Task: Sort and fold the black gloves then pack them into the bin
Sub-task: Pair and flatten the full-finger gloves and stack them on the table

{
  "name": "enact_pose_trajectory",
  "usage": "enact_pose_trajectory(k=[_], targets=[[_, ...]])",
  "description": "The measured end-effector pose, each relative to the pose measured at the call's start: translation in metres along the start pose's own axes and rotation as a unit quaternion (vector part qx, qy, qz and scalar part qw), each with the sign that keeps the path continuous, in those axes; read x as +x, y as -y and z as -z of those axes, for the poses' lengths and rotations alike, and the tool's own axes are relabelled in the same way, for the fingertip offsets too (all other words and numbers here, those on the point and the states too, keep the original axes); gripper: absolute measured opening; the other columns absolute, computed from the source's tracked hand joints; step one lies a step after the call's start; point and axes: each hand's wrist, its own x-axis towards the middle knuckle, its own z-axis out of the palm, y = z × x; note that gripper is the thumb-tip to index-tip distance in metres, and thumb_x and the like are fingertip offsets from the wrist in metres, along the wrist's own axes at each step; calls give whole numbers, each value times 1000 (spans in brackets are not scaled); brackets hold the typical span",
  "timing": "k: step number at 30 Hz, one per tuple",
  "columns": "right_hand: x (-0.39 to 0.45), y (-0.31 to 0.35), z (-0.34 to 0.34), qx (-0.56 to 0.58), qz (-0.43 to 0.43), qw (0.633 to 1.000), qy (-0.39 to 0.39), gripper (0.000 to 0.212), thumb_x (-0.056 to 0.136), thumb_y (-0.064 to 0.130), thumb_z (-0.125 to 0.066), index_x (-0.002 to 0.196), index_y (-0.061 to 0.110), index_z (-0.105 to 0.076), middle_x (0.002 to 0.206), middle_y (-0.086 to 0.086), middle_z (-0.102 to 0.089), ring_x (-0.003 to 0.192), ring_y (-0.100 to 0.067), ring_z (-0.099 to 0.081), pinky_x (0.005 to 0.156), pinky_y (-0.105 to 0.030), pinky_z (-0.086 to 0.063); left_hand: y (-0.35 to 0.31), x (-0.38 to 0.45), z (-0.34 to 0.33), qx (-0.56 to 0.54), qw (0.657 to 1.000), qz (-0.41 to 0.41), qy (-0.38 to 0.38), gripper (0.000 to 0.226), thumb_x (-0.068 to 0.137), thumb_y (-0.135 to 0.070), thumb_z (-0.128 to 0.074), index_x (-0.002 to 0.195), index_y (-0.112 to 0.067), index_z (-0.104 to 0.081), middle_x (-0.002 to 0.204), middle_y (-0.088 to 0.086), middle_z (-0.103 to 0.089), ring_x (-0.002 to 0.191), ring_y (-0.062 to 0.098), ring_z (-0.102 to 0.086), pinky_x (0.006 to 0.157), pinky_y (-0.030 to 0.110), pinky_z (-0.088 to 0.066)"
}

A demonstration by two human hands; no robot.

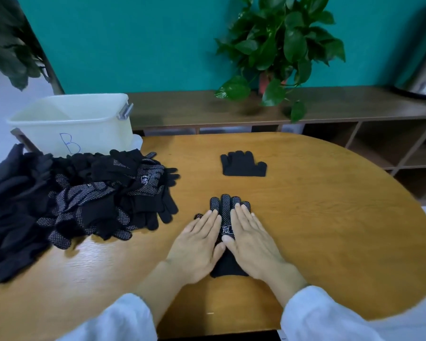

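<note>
Right now, both of your hands lie flat on 1 black dotted glove (224, 210) in the lower centre of the frame. Your left hand (197, 244) presses the glove's left side, and your right hand (252, 242) presses its right side. Neither hand has a grip on anything: the fingers are straight and spread flat against the fabric, with the thumbs nearly meeting over the glove's middle. The glove lies palm-side up on the round wooden worktop (330, 217), its white-dotted fingertips pointing toward the top of the frame and its plain cuff toward you. A white printed mark shows between your hands.

Further up the frame, well apart from your hands, a plain black glove (242, 164) lies flat on the worktop, fingers pointing away from you.

At the left of the frame, a large loose pile of black gloves (84, 193) spreads across the worktop, some showing white dots, some plain.

Behind that pile, in the upper left, stands a pale plastic bin (71, 124) with a blue letter B handwritten on its front.

White sleeves (317, 313) cover both forearms at the bottom of the frame. A leafy green plant (280, 45) sits on a dark shelf (194, 109) against a teal wall at the top.
</note>
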Motion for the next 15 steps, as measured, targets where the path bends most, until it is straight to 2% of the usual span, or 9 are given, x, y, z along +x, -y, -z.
enact_pose_trajectory(k=[2, 4, 5, 7, 9, 10, 12, 13, 15], targets=[[-3, -4, -7, -22, -7, 1000, 20, 106, 62, 68, 43, 148, 11, 21, 159, -3, 24, 146, -13, 23, 114, -25, 19, 3, -3, -8, 26, 1000, 7, 12, 70, 105, -48, -8, 141, -5, -50, 148, 9, -47, 139, 19, -42, 115, 33, -28], [-3, -8, -14, -43, -6, 999, 29, 101, 59, 67, 45, 143, 14, 26, 157, -3, 27, 145, -12, 26, 114, -26, 19, 5, -6, -11, 41, 999, 13, -5, 72, 105, -50, -8, 142, -4, -49, 148, 10, -46, 139, 21, -41, 113, 35, -22], [-3, -9, -15, -46, -5, 998, 32, 99, 60, 67, 44, 142, 15, 27, 157, -3, 28, 144, -12, 26, 115, -26, 19, 3, -8, -8, 33, 999, 21, -4, 76, 103, -53, -3, 145, -4, -43, 153, 11, -39, 143, 21, -35, 116, 35, -17], [-1, -10, -15, -45, -7, 998, 43, 98, 60, 68, 43, 142, 15, 28, 157, -3, 28, 144, -12, 27, 115, -27, 19, 1, -7, -7, 20, 1000, 4, -19, 92, 90, -62, 21, 155, -6, -15, 162, 7, -7, 151, 19, -5, 123, 32, 3], [1, -8, -9, -27, -12, 998, 55, 101, 60, 71, 39, 143, 16, 26, 158, -3, 26, 144, -11, 25, 114, -26, 18, 2, -9, -5, 5, 1000, -6, -12, 101, 76, -65, 34, 155, -10, 4, 161, 3, 14, 149, 15, 17, 119, 28, 14], [0, -7, -3, -12, -17, 998, 62, 100, 64, 71, 32, 146, 15, 22, 159, -2, 23, 145, -10, 23, 114, -24, 17, 3, -9, -2, -8, 1000, -9, -17, 100, 77, -65, 31, 156, -10, 5, 162, 2, 14, 148, 13, 19, 119, 27, 15], [4, 1, 14, 14, -16, 998, 55, 85, 87, 63, 8, 155, 12, 4, 163, -1, 7, 148, -9, 10, 115, -20, 9, 10, -13, 9, -35, 998, 8, -50, 90, 86, -64, 16, 157, -11, -1, 164, 2, 7, 149, 11, 15, 118, 23, 14], [5, 3, 22, 21, -17, 999, 34, 72, 99, 53, -8, 155, 8, -12, 163, -3, -8, 150, -11, -2, 117, -20, -1, 13, -13, 16, -48, 997, 10, -63, 87, 89, -62, 10, 157, -11, -6, 164, 2, 2, 150, 10, 11, 117, 22, 12], [14, 9, 33, 12, -8, 999, -33, 46, 106, 31, -29, 139, 5, -46, 148, -7, -45, 140, -18, -36, 112, -27, -30, 24, -17, 30, -68, 993, 21, -89, 83, 92, -60, 0, 155, -10, -20, 163, 3, -13, 151, 13, -5, 119, 21, 2]])
